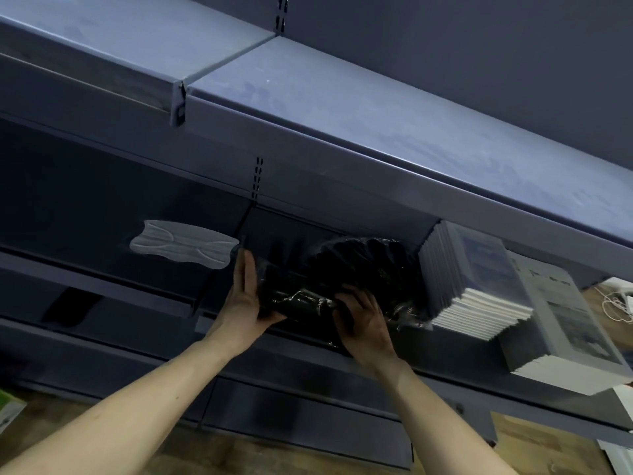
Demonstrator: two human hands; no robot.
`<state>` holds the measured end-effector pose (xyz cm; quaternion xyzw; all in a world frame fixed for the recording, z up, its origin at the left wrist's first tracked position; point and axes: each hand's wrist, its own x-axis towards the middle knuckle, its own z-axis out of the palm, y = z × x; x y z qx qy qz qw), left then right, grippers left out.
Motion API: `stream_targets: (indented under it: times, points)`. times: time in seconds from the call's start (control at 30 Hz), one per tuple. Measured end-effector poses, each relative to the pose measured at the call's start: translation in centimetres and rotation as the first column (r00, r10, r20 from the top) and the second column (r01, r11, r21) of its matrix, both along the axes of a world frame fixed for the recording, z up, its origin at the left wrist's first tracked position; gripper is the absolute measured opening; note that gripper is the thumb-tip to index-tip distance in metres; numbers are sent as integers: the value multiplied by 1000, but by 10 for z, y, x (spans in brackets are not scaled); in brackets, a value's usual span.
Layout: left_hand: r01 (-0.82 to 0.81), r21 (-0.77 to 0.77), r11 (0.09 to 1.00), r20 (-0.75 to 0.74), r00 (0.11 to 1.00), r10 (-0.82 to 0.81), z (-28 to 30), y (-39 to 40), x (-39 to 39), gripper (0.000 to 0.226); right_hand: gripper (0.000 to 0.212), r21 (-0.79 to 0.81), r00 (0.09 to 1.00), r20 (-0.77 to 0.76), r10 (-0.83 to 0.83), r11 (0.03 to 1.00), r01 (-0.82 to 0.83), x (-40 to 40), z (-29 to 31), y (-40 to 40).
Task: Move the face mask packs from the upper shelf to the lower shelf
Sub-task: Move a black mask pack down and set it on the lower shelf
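Note:
A clear plastic pack of black face masks (356, 269) sits on the dark shelf (428, 368) under the blue upper shelf (342, 108). My left hand (245, 298) holds the pack's left end, fingers straight up its side and thumb under its front. My right hand (363, 320) grips the crinkled front of the pack from the right. A white face mask pack (185, 243) lies to the left on the neighbouring shelf section.
A stack of white booklets (479, 286) stands right of the black pack, touching it, with a larger stack (561, 323) further right. Lower dark shelves (291, 406) run below. White cables (616, 303) lie at the far right, over a wooden floor.

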<state>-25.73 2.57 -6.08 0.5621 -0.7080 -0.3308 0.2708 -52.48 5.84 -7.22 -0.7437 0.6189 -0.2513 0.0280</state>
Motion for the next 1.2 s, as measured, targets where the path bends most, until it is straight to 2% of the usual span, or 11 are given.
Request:
stream_targets:
  times: [0.13, 0.23, 0.4, 0.5, 0.6, 0.67, 0.8, 0.9, 1.0, 1.1, 1.2]
  points:
    - [34, -41, 999, -73, 997, -37, -2, -2, 1, 132, 56, -86, 961, 119, -252, 961, 262, -13, 4, -9]
    - [59, -57, 997, -108, 992, -65, -7, -3, 3, 108, 66, 88, 833, 85, -546, 837, 540, -27, 3, -18]
    - [122, -96, 988, 16, 993, -121, -8, -4, 5, 70, 34, 19, 800, 155, -580, 811, 584, -36, -2, -19]
    - [160, -77, 984, 70, 986, -155, -5, -3, 6, 91, 30, 38, 695, 302, -653, 737, 675, -32, 9, -27]
    - [192, -67, 979, 160, 971, -179, -1, -3, 6, 125, 41, -158, 784, 366, -502, 796, 584, -17, 20, -27]
    - [192, -22, 981, 211, 960, -183, 5, -2, 4, 126, 39, -214, 884, 324, -338, 884, 416, -7, 22, -24]
    - [111, 14, 994, 220, 969, -112, 10, 0, -2, 120, 41, -103, 997, -23, -68, 993, 66, 1, 9, -18]
    - [34, 22, 999, 153, 988, -37, 8, 0, -3, 131, 47, 91, 996, -83, -43, 995, 50, 1, -3, -12]
    - [4, 11, 1000, 25, 1000, -4, 4, 0, 1, 142, 47, 71, 991, -126, -38, 996, 47, 1, 5, -9]
    - [124, -33, 992, -7, 992, -125, 3, -1, 6, 116, 45, 18, 996, -74, -41, 999, 43, 2, 17, -9]
    - [200, -135, 970, 146, 973, -180, 2, -3, 7, 70, 46, -102, 965, 47, -257, 960, 261, -6, 15, -20]
